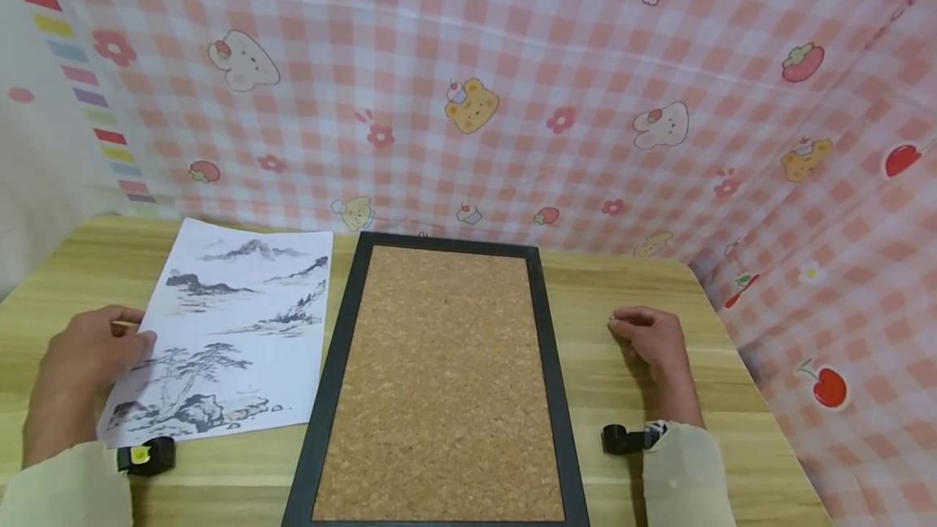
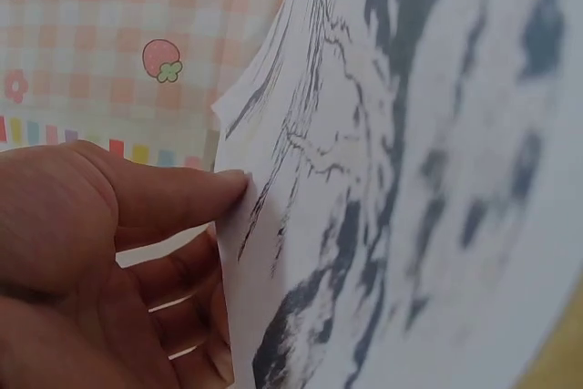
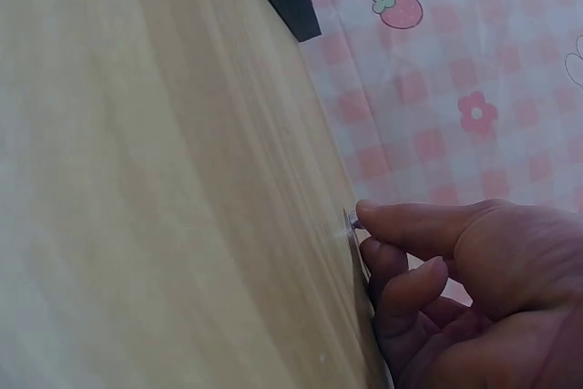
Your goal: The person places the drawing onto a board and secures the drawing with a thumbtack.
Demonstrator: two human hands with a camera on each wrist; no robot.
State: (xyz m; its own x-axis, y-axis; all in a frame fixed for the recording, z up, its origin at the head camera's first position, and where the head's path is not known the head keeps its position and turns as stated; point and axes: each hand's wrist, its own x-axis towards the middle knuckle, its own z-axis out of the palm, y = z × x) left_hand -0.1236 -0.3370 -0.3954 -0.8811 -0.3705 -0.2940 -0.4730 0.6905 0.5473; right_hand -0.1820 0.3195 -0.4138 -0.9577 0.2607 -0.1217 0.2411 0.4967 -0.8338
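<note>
My left hand (image 1: 91, 356) pinches the left edge of a white paper sheet (image 1: 256, 360) printed with an ink landscape of mountains, pines and rocks. In the left wrist view the thumb presses on the printed face of the sheet (image 2: 364, 225), with the other fingers behind it. To the right of the paper lies a cork board (image 1: 446, 381) in a black frame. Beyond its right side, low over the table, my right hand (image 1: 651, 340) pinches a tiny clear push pin (image 3: 354, 220) at the fingertips; most of the pin is hidden by them.
The wood-grain table (image 1: 600, 275) carries the sheet and the board. A pink checked cloth (image 1: 439, 39) with cartoon prints hangs along the back and right side. Black wrist cameras (image 1: 618, 439) sit by both sleeves.
</note>
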